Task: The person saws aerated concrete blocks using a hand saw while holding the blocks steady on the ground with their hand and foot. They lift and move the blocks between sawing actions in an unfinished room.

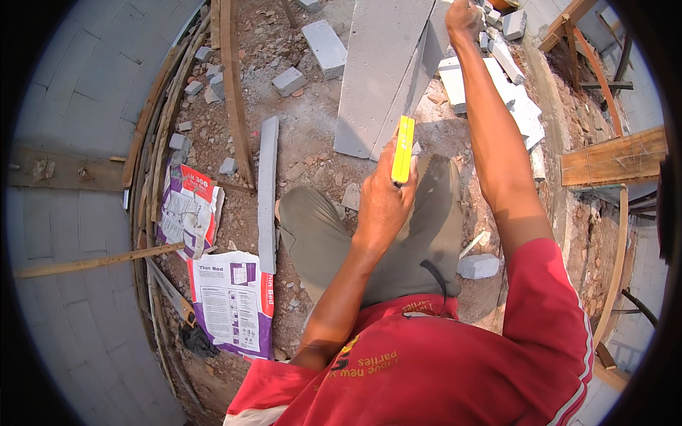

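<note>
My left hand is closed around a yellow tape measure, held above my thighs with its narrow face up. Just beyond it stands a large, pale grey concrete block, its broad face and one side showing. My right arm stretches out to the far right edge of this block. There my right hand has its fingers curled at the block's edge, partly cut off by the frame's top. What those fingers grip is hidden. No tape blade can be made out between the hands.
Broken block pieces litter the rubble ground. On the left lie a grey strip of block, printed paper bags, a handsaw and wooden poles. White slabs and timber framing stand right.
</note>
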The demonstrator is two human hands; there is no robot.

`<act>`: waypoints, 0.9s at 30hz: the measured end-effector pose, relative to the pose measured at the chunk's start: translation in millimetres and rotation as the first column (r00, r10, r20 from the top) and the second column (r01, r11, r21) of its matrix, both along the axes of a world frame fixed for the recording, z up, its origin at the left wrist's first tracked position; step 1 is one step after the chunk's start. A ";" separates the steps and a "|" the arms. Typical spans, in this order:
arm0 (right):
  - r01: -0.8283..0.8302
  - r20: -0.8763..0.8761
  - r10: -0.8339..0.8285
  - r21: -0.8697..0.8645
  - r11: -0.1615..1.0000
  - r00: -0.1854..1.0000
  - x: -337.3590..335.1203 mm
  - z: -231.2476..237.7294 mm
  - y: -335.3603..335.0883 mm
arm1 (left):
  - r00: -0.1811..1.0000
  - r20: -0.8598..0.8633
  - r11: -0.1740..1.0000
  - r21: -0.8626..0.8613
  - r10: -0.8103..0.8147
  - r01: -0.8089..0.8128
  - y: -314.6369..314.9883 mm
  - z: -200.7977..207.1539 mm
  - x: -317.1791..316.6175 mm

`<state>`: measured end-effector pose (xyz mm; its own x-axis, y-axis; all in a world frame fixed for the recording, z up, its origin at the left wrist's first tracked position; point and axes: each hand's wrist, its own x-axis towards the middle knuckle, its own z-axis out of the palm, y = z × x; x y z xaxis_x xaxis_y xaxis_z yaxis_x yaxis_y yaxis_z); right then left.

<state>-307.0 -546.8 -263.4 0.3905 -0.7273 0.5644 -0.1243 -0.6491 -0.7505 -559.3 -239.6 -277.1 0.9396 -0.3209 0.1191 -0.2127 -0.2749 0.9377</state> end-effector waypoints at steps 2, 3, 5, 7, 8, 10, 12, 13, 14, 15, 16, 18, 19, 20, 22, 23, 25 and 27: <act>0.013 0.007 -0.013 -0.020 1.000 1.000 -3.4 4.5 -8.8 | 0.998 0.048 0.999 -0.043 0.030 -0.028 28.1 -15.8 -49.9; 0.008 0.000 -0.008 -0.023 1.000 1.000 -4.9 -2.0 -4.3 | 0.994 0.098 0.998 -0.036 0.055 -0.052 40.8 -10.4 -68.5; 0.004 -0.004 -0.004 -0.026 1.000 1.000 -2.7 -0.1 -5.3 | 0.999 -0.012 0.999 -0.044 0.030 -0.031 42.6 -9.5 -67.9; -0.009 -0.003 0.009 -0.021 1.000 1.000 -0.4 0.8 -0.5 | 0.996 -0.094 0.999 0.033 -0.001 0.004 13.0 18.4 -12.6; -0.018 -0.004 0.018 -0.017 1.000 1.000 0.4 -0.7 4.1 | 0.991 -0.136 0.998 0.067 -0.009 0.018 7.2 23.8 0.7; -0.019 -0.007 0.019 -0.024 1.000 1.000 -2.6 -3.7 5.0 | 0.997 -0.070 0.997 0.079 0.025 -0.019 11.5 8.3 -12.6; -0.019 -0.012 0.019 -0.041 0.999 1.000 -3.3 -7.9 4.9 | 0.998 -0.010 0.998 0.016 0.063 -0.063 26.9 -14.0 -50.7; 0.000 -0.006 -0.001 -0.065 0.998 1.000 -8.5 -1.8 -6.7 | 0.997 0.036 0.995 -0.066 0.072 -0.070 42.8 -20.8 -81.8; -0.003 -0.003 0.003 -0.058 0.998 1.000 -6.3 -4.0 0.2 | 0.990 0.087 0.988 -0.121 0.108 -0.097 58.3 -25.0 -94.8; 0.010 -0.006 -0.010 -0.073 0.997 1.000 -12.1 -1.3 -9.4 | 0.993 0.093 0.990 -0.122 0.078 -0.067 55.9 -19.6 -87.8; 0.007 -0.018 -0.009 -0.079 0.997 1.000 -9.4 0.2 -13.9 | 0.994 0.088 0.991 -0.119 0.072 -0.062 47.8 -9.2 -77.7; -0.007 -0.050 0.003 -0.078 0.997 0.999 -12.8 -4.9 -15.5 | 0.995 0.072 0.994 -0.088 0.064 -0.057 38.5 -2.2 -56.9; -0.032 -0.067 0.026 -0.085 0.996 0.997 -9.4 -6.8 -10.8 | 0.996 0.052 0.995 -0.074 0.068 -0.064 34.7 -5.6 -47.5; -0.059 -0.091 0.051 -0.090 0.994 0.995 -6.2 -11.6 -4.6 | 0.997 0.031 0.996 -0.060 0.068 -0.066 32.8 -10.2 -41.8; -0.087 -0.198 0.053 -0.165 0.982 0.979 -12.2 -17.1 -26.6 | 0.993 0.070 0.990 -0.117 0.090 -0.082 27.3 -27.6 -51.9; -0.107 -0.269 0.046 -0.217 0.970 0.962 -15.6 -18.6 -40.7 | 0.996 0.051 0.990 -0.126 0.076 -0.069 26.2 -30.7 -54.2; -0.172 -0.416 0.038 -0.289 0.942 0.908 -14.7 -18.5 -54.5 | 0.991 0.099 0.987 -0.139 0.088 -0.074 24.8 -30.3 -52.3; -0.233 -0.525 0.046 -0.295 0.927 0.850 -11.3 -12.2 -58.8 | 0.989 0.122 0.988 -0.141 0.087 -0.070 22.6 -28.4 -48.4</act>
